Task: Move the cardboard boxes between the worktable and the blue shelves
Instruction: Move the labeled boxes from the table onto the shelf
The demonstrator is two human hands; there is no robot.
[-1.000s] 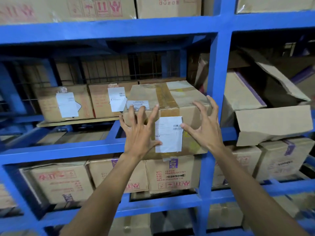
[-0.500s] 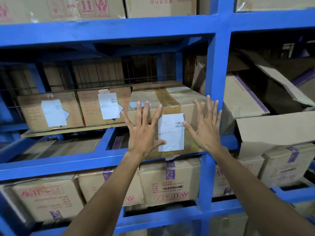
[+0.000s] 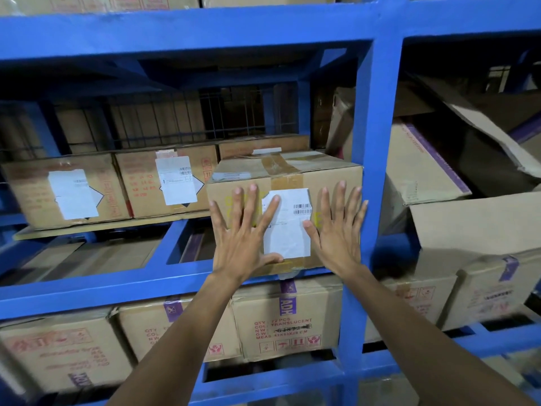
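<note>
Both hands flat against the front of a cardboard box on the blue shelves.

The taped cardboard box [image 3: 285, 183] sits at the right end of the middle bay of the blue shelves [image 3: 370, 159], its front edge at the shelf's front rail and its right side just beside the upright post. The left hand [image 3: 244, 232] and right hand [image 3: 336, 230] press its front face with fingers straight and spread; each grip is wide, curled round nothing. The left thumb lies on the white label [image 3: 288, 227]. Two labelled boxes [image 3: 117, 186] stand further back to the left. More cartons [image 3: 287, 317] fill the shelf below.
</note>
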